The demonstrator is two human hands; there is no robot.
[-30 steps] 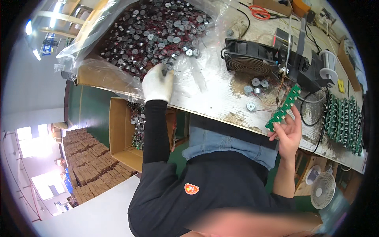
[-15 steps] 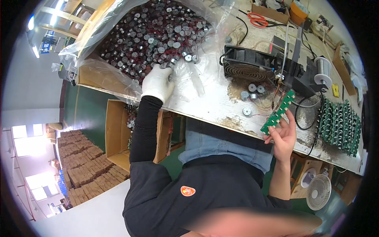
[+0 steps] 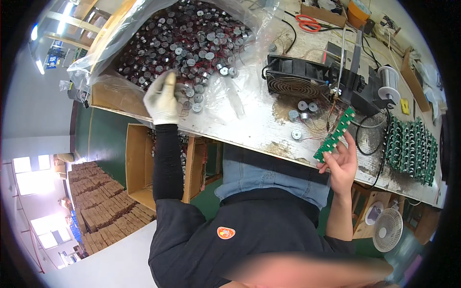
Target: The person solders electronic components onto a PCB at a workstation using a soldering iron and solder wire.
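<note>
My left hand (image 3: 162, 100), in a white glove, is at the near edge of a heap of small round metal motors (image 3: 192, 48) with red wires. Its fingers are apart, and I see nothing held in them. Several loose motors (image 3: 197, 98) lie just right of it, on the plastic. Bare, my right hand (image 3: 342, 163) pinches the lower end of a narrow green circuit board (image 3: 334, 135), tilted in front of the soldering stand (image 3: 357, 89). A few motors (image 3: 304, 115) with thin wires lie left of that board.
A black fan (image 3: 295, 79) stands beside the solder spool (image 3: 389, 85). Rows of green boards (image 3: 412, 151) lie at the right. Orange-handled scissors (image 3: 307, 23) are at the back. Below the table's left edge stands a cardboard box (image 3: 139, 163); a white fan (image 3: 387, 229) is lower right.
My left hand has moved left and its fingers have come apart. Several motors now lie near the table's front edge, beside it. My right hand still holds the board in nearly the same place.
</note>
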